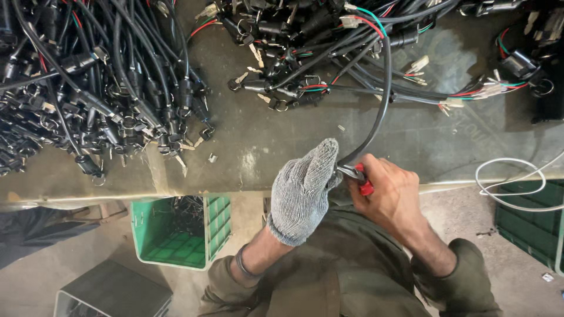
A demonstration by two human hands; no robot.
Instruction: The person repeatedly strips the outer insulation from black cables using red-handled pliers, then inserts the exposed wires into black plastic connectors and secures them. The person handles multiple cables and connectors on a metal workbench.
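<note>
1. the left hand (pixel 302 194), in a grey knit glove, is clenched around the near end of a black sheathed cable (pixel 380 100), right at the front edge of the workbench (pixel 258 147).
2. the right hand (pixel 390 196) is bare and closed on a red-handled hand tool (pixel 359 178), probably pliers or cutters; its metal tip meets the cable just beside the gloved fingers.
3. the two hands touch or nearly touch at that point, so neither is clearly nearer; the left grips the cable itself, the right reaches it only through the tool.
4. from the hands the cable's long axis runs up and away across the workbench, bending slightly right, then curving into the bundle of wiring harnesses (pixel 329 41) at the far side of the workbench.
5. that bundle shows red, green and white leads with pale connectors and small keys.
6. a larger heap of black switch-and-key assemblies (pixel 88 88) covers the left part of the workbench.
7. below the front edge of the workbench, to the left of the hands, stands a green plastic crate (pixel 182 232) with dark parts inside.
8. a loose white wire (pixel 511 182) loops over the workbench edge to the right of the hands.
</note>
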